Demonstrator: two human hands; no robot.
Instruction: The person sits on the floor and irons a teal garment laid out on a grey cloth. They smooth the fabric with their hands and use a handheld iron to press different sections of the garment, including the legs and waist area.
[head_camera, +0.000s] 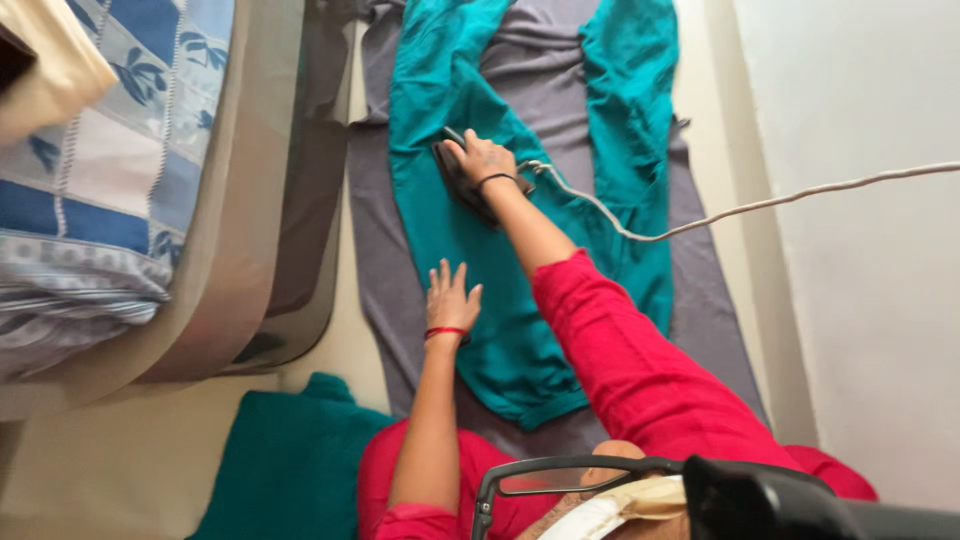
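A teal garment (520, 230) lies spread flat on a grey cloth (380, 260) on the floor. My right hand (485, 160) grips the handle of a dark clothes iron (462, 185) that rests on the garment's left part. A white cord (700, 215) runs from the iron off to the right. My left hand (452, 298) lies flat with fingers spread on the garment's left edge, nearer to me than the iron. A red band is on that wrist, a dark one on the right.
A mattress with blue patterned bedding (110, 160) rises at the left. A folded teal cloth (290, 465) lies at the lower left. A white wall (860, 300) stands at the right. My red sleeve and eyeglasses (560, 480) fill the bottom.
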